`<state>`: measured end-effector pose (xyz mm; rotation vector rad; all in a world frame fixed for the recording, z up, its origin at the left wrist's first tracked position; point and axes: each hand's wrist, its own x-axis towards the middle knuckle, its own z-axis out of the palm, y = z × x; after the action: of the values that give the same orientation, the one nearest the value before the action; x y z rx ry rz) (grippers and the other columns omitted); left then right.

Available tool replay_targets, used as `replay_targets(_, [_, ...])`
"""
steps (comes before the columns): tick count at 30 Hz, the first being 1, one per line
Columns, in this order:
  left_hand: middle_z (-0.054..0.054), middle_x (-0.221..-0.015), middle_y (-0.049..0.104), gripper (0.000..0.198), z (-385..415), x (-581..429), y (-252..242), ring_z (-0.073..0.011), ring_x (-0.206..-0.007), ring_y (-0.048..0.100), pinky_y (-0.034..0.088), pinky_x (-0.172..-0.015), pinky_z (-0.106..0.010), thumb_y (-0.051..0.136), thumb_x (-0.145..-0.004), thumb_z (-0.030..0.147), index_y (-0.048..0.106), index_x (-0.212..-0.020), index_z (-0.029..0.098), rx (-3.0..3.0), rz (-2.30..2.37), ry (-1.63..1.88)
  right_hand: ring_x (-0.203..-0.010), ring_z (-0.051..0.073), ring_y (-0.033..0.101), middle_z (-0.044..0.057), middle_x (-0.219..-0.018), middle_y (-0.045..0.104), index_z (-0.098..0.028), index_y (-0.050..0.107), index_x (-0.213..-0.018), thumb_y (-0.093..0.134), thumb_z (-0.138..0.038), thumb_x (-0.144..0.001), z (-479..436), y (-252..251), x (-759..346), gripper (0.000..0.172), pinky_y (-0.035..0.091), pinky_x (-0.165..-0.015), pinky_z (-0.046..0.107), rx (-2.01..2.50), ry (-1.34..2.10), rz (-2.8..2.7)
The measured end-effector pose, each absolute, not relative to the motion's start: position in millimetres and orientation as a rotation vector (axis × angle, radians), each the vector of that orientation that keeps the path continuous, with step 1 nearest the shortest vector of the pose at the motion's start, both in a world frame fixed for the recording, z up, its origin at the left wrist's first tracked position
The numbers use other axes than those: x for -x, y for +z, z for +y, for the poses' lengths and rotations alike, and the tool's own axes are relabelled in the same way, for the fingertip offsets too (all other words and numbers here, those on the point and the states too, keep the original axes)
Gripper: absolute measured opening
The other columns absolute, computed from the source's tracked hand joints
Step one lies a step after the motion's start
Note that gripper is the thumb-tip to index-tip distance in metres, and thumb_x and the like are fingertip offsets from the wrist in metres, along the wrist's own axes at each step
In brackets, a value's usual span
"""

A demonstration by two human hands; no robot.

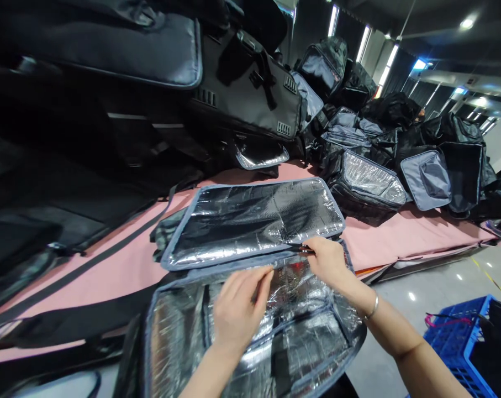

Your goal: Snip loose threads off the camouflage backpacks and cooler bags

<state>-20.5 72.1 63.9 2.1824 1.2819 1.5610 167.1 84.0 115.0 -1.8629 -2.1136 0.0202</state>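
An insulated cooler bag (308, 354) lies open in front of me, its inside lined with shiny silver foil. Its foil-lined lid (254, 218), edged in grey-blue binding, is folded back away from me. My right hand (327, 262) is closed on small dark thread snips (304, 250), whose narrow tip points left along the seam between lid and body. My left hand (240, 304) is over the bag's opening, thumb and forefinger pinched together near that same seam. Whatever sits between those fingertips is too small to make out.
Black bags (250, 83) are piled high at the left and back. More open foil-lined bags (372, 179) stand at the right on the pink-covered table (383, 240). Black straps (88, 309) lie at the left. A blue plastic crate (461, 337) is at the lower right.
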Motion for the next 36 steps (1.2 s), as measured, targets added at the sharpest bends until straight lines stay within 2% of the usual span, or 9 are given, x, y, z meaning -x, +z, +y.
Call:
replay_targets(3, [-0.005,-0.088,0.070,0.015,86.5,24.4,76.5,-0.0186,-0.079,0.059,0.047,-0.075,-0.031,0.056,-0.085,0.022,0.066,-0.094,0.017,-2.665,1.258,1.494,-0.083,0.020,0.063,0.002,-0.088,0.070,-0.022,0.067,-0.085,0.056,-0.030,-0.086,93.0,131.4,-166.1,0.014,0.038,-0.061,0.025,1.962,0.127,-2.179])
replay_targets(6, [-0.002,-0.084,0.070,0.015,101.8,24.8,85.0,-0.0180,-0.072,0.056,0.045,-0.067,-0.028,0.053,-0.086,0.023,0.068,-0.087,0.020,-2.814,1.388,1.338,-0.080,0.020,0.063,0.003,-0.083,0.070,-0.022,0.068,-0.082,0.057,-0.036,-0.086,106.6,142.4,-168.3,0.018,0.035,-0.059,0.025,2.011,0.239,-2.256])
replay_targets(11, [-0.004,-0.083,0.069,0.029,122.0,21.8,104.6,-0.0235,-0.082,0.058,0.039,-0.062,-0.030,0.041,-0.089,0.030,0.069,-0.085,0.023,-2.570,1.624,0.623,-0.076,0.018,0.062,0.002,-0.080,0.069,-0.021,0.067,-0.076,0.060,-0.037,-0.084,123.3,149.3,-171.6,0.019,0.033,-0.058,0.024,1.945,0.354,-2.372])
replay_targets(14, [-0.005,-0.087,0.069,0.031,132.1,22.2,118.5,-0.0246,-0.084,0.061,0.036,-0.060,-0.029,0.039,-0.087,0.033,0.068,-0.081,0.024,-2.359,1.593,0.326,-0.079,0.018,0.063,0.002,-0.086,0.069,-0.020,0.063,-0.093,0.058,-0.041,-0.087,116.3,148.7,-171.6,0.022,0.036,-0.062,0.024,1.899,0.332,-2.335])
replay_targets(16, [-0.003,-0.086,0.070,0.031,137.2,23.6,123.7,-0.0236,-0.080,0.062,0.035,-0.057,-0.028,0.038,-0.085,0.036,0.067,-0.079,0.025,-2.305,1.562,0.278,-0.080,0.019,0.062,0.004,-0.091,0.067,-0.018,0.055,-0.109,0.054,-0.040,-0.090,107.2,146.1,-172.5,0.029,0.038,-0.065,0.026,1.864,0.208,-2.259])
replay_targets(18, [-0.002,-0.085,0.071,0.030,140.8,25.1,125.2,-0.0235,-0.079,0.063,0.034,-0.057,-0.027,0.039,-0.084,0.037,0.067,-0.079,0.026,-2.282,1.541,0.265,-0.082,0.020,0.060,0.006,-0.094,0.065,-0.016,0.051,-0.114,0.052,-0.034,-0.092,100.0,142.4,-175.4,0.028,0.039,-0.068,0.028,1.739,0.028,-2.283])
replay_targets(22, [-0.002,-0.089,0.071,0.029,144.6,26.3,123.2,-0.0234,-0.084,0.063,0.037,-0.061,-0.027,0.040,-0.083,0.038,0.067,-0.082,0.027,-2.247,1.501,0.264,-0.084,0.020,0.053,0.006,-0.096,0.062,-0.018,0.057,-0.106,0.053,-0.023,-0.091,98.9,137.0,-185.6,0.017,0.036,-0.069,0.030,1.339,-0.309,-2.535])
replay_targets(26, [-0.001,-0.090,0.071,0.029,145.9,26.7,121.8,-0.0228,-0.086,0.063,0.038,-0.063,-0.027,0.041,-0.082,0.039,0.067,-0.082,0.027,-2.227,1.480,0.283,-0.076,0.018,0.048,0.004,-0.092,0.063,-0.020,0.060,-0.103,0.044,-0.014,-0.093,104.3,139.6,-192.1,0.020,0.030,-0.062,0.032,1.159,-0.545,-2.601])
replay_targets(36, [-0.001,-0.089,0.071,0.029,145.3,27.4,119.4,-0.0236,-0.086,0.063,0.037,-0.064,-0.028,0.040,-0.081,0.039,0.066,-0.081,0.027,-2.205,1.479,0.305,-0.077,0.018,0.046,0.004,-0.090,0.061,-0.020,0.059,-0.103,0.038,-0.017,-0.098,103.5,146.7,-192.4,0.022,0.028,-0.064,0.032,1.063,-0.675,-2.679])
